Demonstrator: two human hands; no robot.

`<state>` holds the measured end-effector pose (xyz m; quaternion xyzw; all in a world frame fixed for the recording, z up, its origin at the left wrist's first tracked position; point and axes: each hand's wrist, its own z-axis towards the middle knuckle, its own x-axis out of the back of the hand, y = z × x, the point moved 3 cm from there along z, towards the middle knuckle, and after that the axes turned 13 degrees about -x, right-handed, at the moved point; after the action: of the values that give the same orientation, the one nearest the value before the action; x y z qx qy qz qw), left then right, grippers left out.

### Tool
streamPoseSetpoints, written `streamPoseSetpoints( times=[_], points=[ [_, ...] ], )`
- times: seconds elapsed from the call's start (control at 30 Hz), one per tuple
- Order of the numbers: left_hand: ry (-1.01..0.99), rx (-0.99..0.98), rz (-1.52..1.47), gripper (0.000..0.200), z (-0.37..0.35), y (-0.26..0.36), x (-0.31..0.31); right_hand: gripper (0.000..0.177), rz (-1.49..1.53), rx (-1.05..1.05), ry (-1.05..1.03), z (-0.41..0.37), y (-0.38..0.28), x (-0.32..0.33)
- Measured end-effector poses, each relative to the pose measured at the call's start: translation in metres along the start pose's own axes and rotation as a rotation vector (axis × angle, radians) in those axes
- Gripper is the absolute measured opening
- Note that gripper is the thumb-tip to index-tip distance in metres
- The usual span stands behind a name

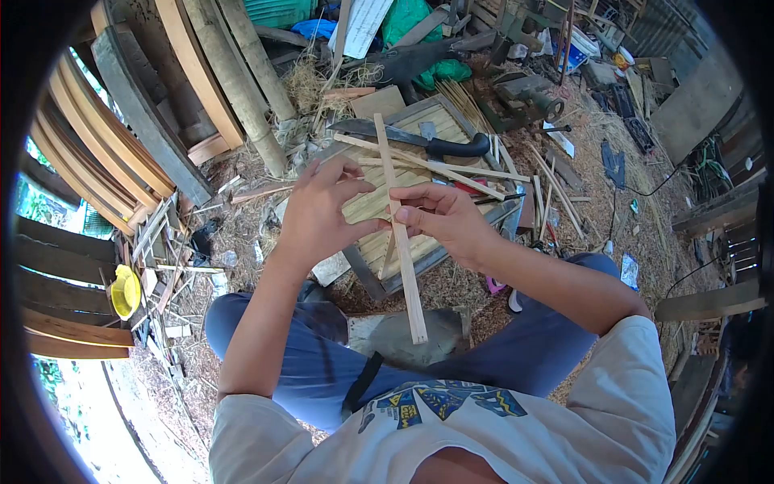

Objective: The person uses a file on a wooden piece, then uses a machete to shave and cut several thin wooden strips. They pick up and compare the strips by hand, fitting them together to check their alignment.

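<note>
A long thin wooden strip (pixel 409 282) stands out over my lap, its near end pointing toward my body. My right hand (pixel 447 218) pinches it around the middle between thumb and fingers. To the strip's left, my left hand (pixel 318 210) has its fingers curved and apart, and the thumb tip comes close to the strip. Beyond both hands, a large knife (pixel 387 133) with a black handle (pixel 458 147) lies on a slatted wooden panel (pixel 363 262) with a dark frame. Several loose wooden strips (pixel 459 171) lie across the panel beside the knife.
Wood shavings and offcuts cover the ground (pixel 476 310). A bench vise (pixel 528 101) sits at the back right. Boards and poles (pixel 234 81) lean at the left, near a yellow plastic container (pixel 126 292). A flat board (pixel 407 335) lies between my legs.
</note>
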<state>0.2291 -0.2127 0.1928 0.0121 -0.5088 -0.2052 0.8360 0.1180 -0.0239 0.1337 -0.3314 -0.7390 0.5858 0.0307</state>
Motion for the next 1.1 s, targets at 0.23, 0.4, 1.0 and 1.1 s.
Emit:
streamPoseSetpoints(
  times=[0.23,0.4,1.0,1.1],
  points=[
    [-0.026,0.044,0.012,0.050,-0.002,-0.001,-0.005,0.039,0.080,-0.053,-0.047,0.002,-0.001,-0.001],
    [-0.040,0.083,0.004,0.050,-0.002,0.002,-0.005,0.043,0.084,-0.093,-0.088,0.007,0.007,0.008],
    [-0.087,0.102,-0.183,0.020,-0.004,0.010,-0.020,0.042,0.137,-0.132,-0.047,0.009,0.008,0.010],
    [-0.115,0.094,-0.224,0.017,-0.005,0.008,-0.023,0.042,0.127,-0.131,-0.027,0.009,0.007,0.010]
  ],
)
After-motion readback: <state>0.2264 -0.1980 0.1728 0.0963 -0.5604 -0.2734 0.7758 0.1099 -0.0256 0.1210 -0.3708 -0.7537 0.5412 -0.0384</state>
